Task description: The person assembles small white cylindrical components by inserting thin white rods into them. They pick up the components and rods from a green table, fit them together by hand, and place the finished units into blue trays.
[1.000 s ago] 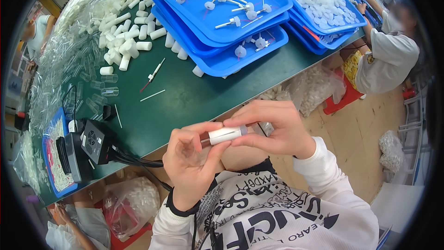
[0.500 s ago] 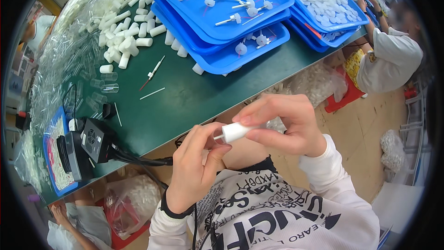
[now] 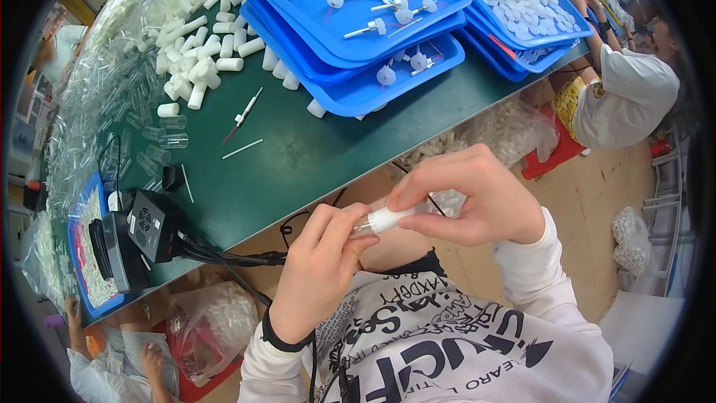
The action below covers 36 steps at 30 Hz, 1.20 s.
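Both of my hands meet in front of my chest, below the table's front edge. My left hand (image 3: 317,265) pinches the clear end of a small clear tube with a white plug (image 3: 384,219). My right hand (image 3: 477,198) grips the white end of the same piece from above. The tube lies nearly level between my fingertips. On the green table (image 3: 298,157) lie a thin white stick (image 3: 242,149) and a small white-and-red pin (image 3: 242,116).
Stacked blue trays (image 3: 373,22) with white stemmed parts stand at the back; another blue tray (image 3: 514,0) holds white caps. White cylinders (image 3: 198,60) and clear tubes (image 3: 160,134) are piled left. A black box with cables (image 3: 149,227) sits at the table's edge. A seated person (image 3: 626,89) works at right.
My hands have shifted slightly down and right. The tube has tilted, and my fingers have changed their hold on it, the right hand now covering more of the white end.
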Motion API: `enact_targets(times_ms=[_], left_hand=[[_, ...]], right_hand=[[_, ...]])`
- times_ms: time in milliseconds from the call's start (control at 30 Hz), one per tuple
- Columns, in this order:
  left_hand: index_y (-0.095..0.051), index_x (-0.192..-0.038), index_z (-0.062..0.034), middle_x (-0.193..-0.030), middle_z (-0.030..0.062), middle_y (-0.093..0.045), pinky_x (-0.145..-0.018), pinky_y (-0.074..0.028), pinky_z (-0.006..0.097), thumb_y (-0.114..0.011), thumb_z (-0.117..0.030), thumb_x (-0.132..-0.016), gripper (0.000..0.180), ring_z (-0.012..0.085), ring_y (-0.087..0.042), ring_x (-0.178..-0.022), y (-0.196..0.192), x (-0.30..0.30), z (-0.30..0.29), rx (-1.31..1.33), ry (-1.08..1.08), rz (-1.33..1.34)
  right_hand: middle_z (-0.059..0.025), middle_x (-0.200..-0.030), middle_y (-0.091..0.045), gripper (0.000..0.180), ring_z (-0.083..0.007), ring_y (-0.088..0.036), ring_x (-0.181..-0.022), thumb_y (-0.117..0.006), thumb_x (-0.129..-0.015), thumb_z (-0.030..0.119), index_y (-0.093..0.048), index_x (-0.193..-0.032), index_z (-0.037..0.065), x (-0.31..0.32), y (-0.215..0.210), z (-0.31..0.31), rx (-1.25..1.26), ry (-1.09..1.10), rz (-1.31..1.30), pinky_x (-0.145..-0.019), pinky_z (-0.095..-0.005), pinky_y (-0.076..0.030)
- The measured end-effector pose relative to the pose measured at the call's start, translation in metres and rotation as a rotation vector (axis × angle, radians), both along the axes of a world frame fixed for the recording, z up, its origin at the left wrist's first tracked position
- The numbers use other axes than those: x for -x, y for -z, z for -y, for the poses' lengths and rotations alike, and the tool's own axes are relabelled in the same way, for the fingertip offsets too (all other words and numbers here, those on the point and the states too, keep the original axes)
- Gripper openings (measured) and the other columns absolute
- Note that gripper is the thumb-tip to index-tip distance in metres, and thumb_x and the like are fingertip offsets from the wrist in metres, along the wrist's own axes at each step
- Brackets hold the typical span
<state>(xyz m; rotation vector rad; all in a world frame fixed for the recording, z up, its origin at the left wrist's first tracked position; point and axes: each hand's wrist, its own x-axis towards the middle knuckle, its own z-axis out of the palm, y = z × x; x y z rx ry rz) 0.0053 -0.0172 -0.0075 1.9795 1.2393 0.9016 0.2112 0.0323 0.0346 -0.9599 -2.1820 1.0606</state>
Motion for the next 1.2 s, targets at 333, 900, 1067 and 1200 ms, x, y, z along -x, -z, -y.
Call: enact_targets(times_ms=[333,900,1067,1200], left_hand=[[-0.055,-0.102,0.0002,-0.081,0.0102,-0.054,-0.056,-0.046,0.029,-0.068,-0.004,-0.075,0.031,0.0198,-0.057,-0.063,-0.004,-0.006,0.002,-0.012,-0.133,-0.001],[-0.061,-0.094,0.0025,-0.074,0.0104,-0.059,-0.047,-0.044,0.026,-0.072,0.002,-0.066,0.031,0.0183,-0.056,-0.057,0.005,-0.005,0.018,-0.147,-0.091,0.083],[-0.06,-0.094,0.0036,-0.073,0.0101,-0.059,-0.048,-0.044,0.028,-0.072,0.004,-0.064,0.032,0.0204,-0.055,-0.056,0.008,-0.003,0.019,-0.182,-0.039,0.041],[-0.06,-0.092,0.0027,-0.071,0.01,-0.058,-0.049,-0.044,0.025,-0.07,0.002,-0.069,0.024,0.0167,-0.057,-0.059,0.007,-0.005,0.022,-0.11,-0.083,0.029]], right_hand=[[-0.0104,-0.075,-0.065,0.022,-0.0164,-0.063,-0.07,-0.072,-0.072,0.015,-0.067,-0.089,0.001,0.011,0.018,0.007,0.123,0.188,-0.319,-0.063,-0.0259,-0.048],[-0.0086,-0.077,-0.067,0.018,-0.0177,-0.064,-0.065,-0.073,-0.07,0.005,-0.07,-0.087,0.003,0.01,0.038,0.027,0.004,0.123,-0.304,-0.056,-0.0229,-0.049],[-0.0088,-0.077,-0.067,0.021,-0.0164,-0.064,-0.063,-0.076,-0.067,0.006,-0.071,-0.086,0.003,0.01,0.044,0.025,-0.135,0.054,-0.302,-0.052,-0.0229,-0.048],[-0.0077,-0.076,-0.066,0.02,-0.0182,-0.063,-0.064,-0.073,-0.069,0.006,-0.07,-0.088,0.003,0.012,0.048,0.022,-0.046,0.062,-0.325,-0.055,-0.0239,-0.048]])
